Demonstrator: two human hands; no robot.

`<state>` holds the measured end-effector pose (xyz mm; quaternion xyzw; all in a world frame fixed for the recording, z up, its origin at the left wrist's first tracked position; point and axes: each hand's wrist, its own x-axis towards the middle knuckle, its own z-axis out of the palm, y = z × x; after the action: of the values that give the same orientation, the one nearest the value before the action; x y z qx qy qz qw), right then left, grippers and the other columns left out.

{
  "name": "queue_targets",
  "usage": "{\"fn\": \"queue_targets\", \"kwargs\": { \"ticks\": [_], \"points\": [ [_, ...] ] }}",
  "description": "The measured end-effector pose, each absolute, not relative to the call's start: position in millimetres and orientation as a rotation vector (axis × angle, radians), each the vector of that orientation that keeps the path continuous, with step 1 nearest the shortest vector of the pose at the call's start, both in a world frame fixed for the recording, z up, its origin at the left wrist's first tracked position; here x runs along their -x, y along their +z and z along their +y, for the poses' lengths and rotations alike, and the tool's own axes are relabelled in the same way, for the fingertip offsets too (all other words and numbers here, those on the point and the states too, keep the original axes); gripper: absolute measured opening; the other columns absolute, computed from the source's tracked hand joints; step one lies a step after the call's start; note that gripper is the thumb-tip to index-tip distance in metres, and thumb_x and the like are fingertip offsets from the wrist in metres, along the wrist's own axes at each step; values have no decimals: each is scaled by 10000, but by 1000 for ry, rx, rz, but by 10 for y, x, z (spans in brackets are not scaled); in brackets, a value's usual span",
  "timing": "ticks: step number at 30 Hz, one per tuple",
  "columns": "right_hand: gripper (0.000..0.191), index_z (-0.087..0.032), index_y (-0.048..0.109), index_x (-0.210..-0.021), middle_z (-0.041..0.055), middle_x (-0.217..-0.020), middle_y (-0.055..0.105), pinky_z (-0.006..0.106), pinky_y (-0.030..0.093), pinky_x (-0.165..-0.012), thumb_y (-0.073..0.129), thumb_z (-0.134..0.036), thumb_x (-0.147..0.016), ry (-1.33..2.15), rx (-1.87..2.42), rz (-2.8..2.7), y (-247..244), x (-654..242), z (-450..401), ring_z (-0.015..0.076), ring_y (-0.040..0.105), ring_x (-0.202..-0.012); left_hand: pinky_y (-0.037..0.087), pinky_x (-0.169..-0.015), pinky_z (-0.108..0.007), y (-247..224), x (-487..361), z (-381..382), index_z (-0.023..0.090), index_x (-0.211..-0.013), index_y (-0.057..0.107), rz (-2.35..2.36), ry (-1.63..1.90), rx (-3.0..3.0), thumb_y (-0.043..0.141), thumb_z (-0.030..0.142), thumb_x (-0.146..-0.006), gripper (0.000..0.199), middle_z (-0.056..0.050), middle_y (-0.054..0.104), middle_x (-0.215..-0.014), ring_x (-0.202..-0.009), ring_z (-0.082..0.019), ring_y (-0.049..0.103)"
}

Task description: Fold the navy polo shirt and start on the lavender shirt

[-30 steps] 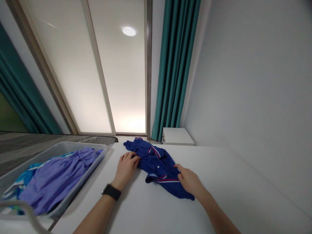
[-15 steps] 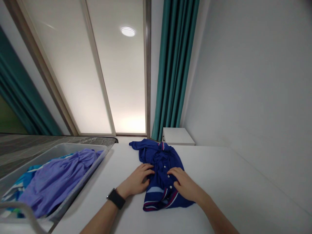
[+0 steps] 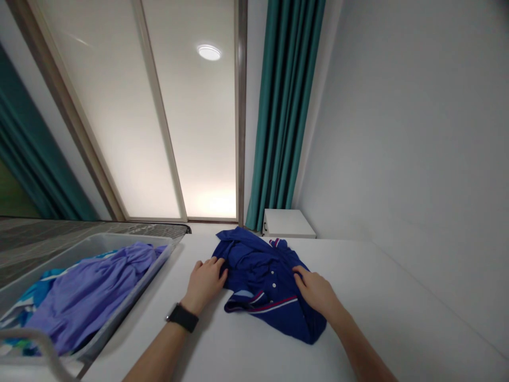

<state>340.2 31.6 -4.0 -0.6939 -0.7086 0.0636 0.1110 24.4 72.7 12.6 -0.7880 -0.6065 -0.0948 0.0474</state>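
A crumpled dark blue garment [image 3: 254, 265] with small white buttons and red-and-white striped trim lies on the white table [image 3: 238, 355]. At its left edge, my left hand [image 3: 205, 284] has its fingers closed on the cloth; a black watch is on that wrist. My right hand [image 3: 314, 289] pinches the garment's right side, thumb and fingers together on the fabric. The collar-like striped piece is near the far edge of the garment, and a pointed flap of cloth lies toward me.
A translucent tub [image 3: 135, 294] with purple [image 3: 107, 292] and blue-white clothes stands at the left. Beyond the table are a small white cabinet [image 3: 288, 223], a green curtain [image 3: 284, 116] and frosted sliding doors. A wall rises at the right.
My hands have moved apart, left hand leftward and right hand rightward. The garment is spread wider, and its striped near edge has shifted, with the lower corner now at the right.
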Motion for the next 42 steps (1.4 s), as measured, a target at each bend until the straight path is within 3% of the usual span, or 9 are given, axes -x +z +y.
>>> {"fn": "queue_targets", "kwargs": {
  "ticks": [5,10,14,18,23,27,32,36,42],
  "points": [
    [343,-260,651,-1149,63,-1044,720,361,480,-880,362,-274,-965,183,1765,-2122,28,-3301,290,221,663,-971,394,-893,-466,86,-202,732,194,-973,644,-1801,-256,2502,418,284,-933,247,-97,693,-930,-907,-279,649],
    [439,-215,525,-1349,84,-1374,551,429,341,-1111,372,-240,-939,264,1386,-2238,-117,-3199,315,204,466,-1295,360,-1073,-445,-146,-260,763,190,-1324,534,-1487,-562,2801,492,315,-909,435,-131,544,-1367,-1270,-274,482],
    [524,-185,425,-1442,129,-1476,441,480,304,-1122,421,-341,-941,230,1722,-2254,-304,-3240,346,271,382,-1369,261,-1156,-489,-299,-289,790,207,-1430,443,-1426,-561,2902,459,377,-945,515,-106,465,-1469,-1379,-270,373],
    [497,-123,477,-1398,217,-1351,544,503,430,-972,391,-339,-959,-68,2099,-2109,-252,-3384,360,351,508,-1247,273,-1134,-541,-333,-269,804,193,-1388,505,-1612,-572,2763,524,427,-902,540,-127,439,-1486,-1407,-342,310],
    [386,-166,580,-1252,167,-1054,694,413,500,-763,349,-295,-970,-206,2316,-2021,12,-3471,329,318,663,-965,348,-1043,-559,-166,-240,765,216,-1330,543,-1888,-484,2531,430,445,-951,457,-151,500,-1428,-1358,-360,382],
    [364,-189,592,-1194,150,-1009,706,411,505,-681,334,-320,-974,-69,2363,-1945,85,-3435,294,301,698,-802,405,-888,-595,110,-167,680,219,-1212,589,-2049,-303,2324,387,468,-959,408,-165,638,-1210,-1138,-372,562],
    [376,-172,599,-1223,145,-1071,682,425,476,-849,339,-235,-960,-99,1943,-2184,-8,-3326,307,287,641,-981,352,-957,-545,227,-163,654,154,-1163,609,-1922,-274,2369,335,433,-977,433,-154,699,-1022,-991,-321,636],
    [421,-194,542,-1334,129,-1317,564,418,361,-1051,401,-257,-943,-49,1621,-2303,-168,-3208,346,261,492,-1233,305,-1086,-448,47,-264,681,239,-1390,478,-1617,-374,2770,462,442,-928,504,-106,514,-1413,-1313,-273,446],
    [590,-182,408,-1461,164,-1489,403,457,240,-1118,400,-477,-950,-3,2052,-2174,-282,-3289,432,307,346,-1379,67,-1172,-566,-8,-276,645,276,-1494,333,-1626,-98,3049,619,607,-777,840,-95,234,-1592,-1467,-318,164]
  ]
}}
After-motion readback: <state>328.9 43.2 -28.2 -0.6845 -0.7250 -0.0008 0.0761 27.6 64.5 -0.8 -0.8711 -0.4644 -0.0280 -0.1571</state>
